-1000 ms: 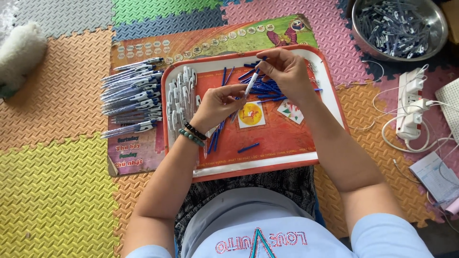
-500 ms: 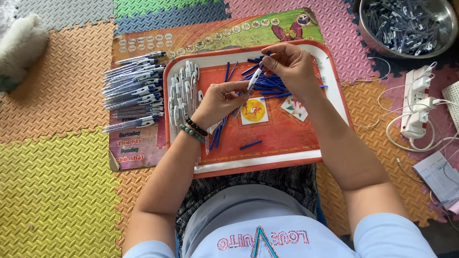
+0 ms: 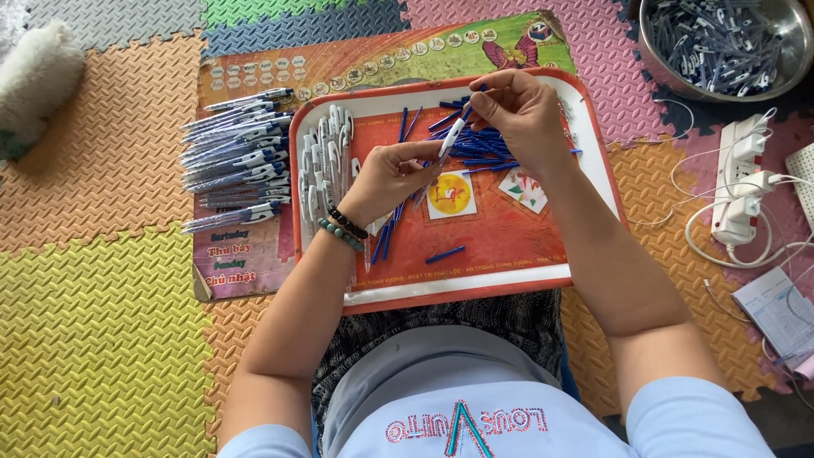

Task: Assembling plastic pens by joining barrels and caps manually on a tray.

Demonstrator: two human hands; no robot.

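Head view, surroundings: we see a red tray (image 3: 509,271) on coloured foam mats (image 3: 110,322); a steel bowl (image 3: 649,51) of parts sits upper right, a white power strip (image 3: 738,187) at right.
Head view, pen: white and clear barrel with a blue tip (image 3: 449,140), held tilted above the tray's middle.
Head view, hands: our left hand (image 3: 386,178) grips the pen's lower end; our right hand (image 3: 521,110) pinches its upper end.
Head view, counts: one tray, one bowl; finished pens (image 3: 237,157) left of the tray and loose blue refills (image 3: 479,144) are too many to count.
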